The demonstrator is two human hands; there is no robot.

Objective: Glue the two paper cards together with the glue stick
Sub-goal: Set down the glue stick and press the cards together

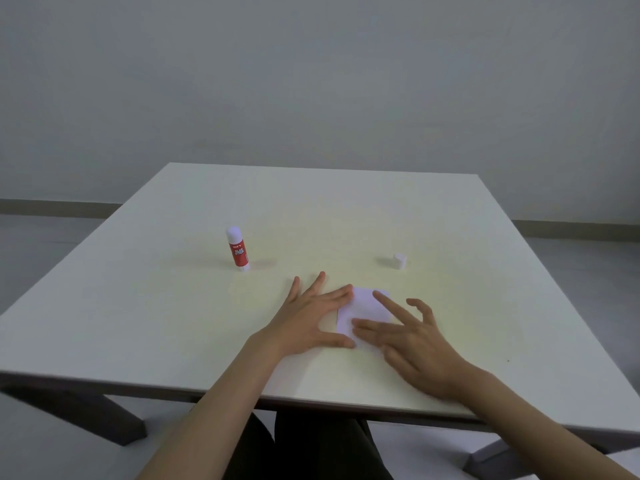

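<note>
A white paper card point(363, 308) lies flat on the white table point(138, 323), near the front middle. I cannot tell whether a second card lies under it. My left hand point(308, 318) rests flat at its left edge, fingers spread, fingertips and thumb touching the card. My right hand point(405, 336) presses on the card from the right with the index and middle fingers. The red and white glue stick point(237, 249) stands upright to the far left of the hands. Its white cap point(399, 261) sits apart at the right.
The table's front edge runs just below my wrists. Dark table legs point(86, 415) show underneath, and my dark-clothed lap point(304, 448) is below the edge. A plain grey wall stands behind.
</note>
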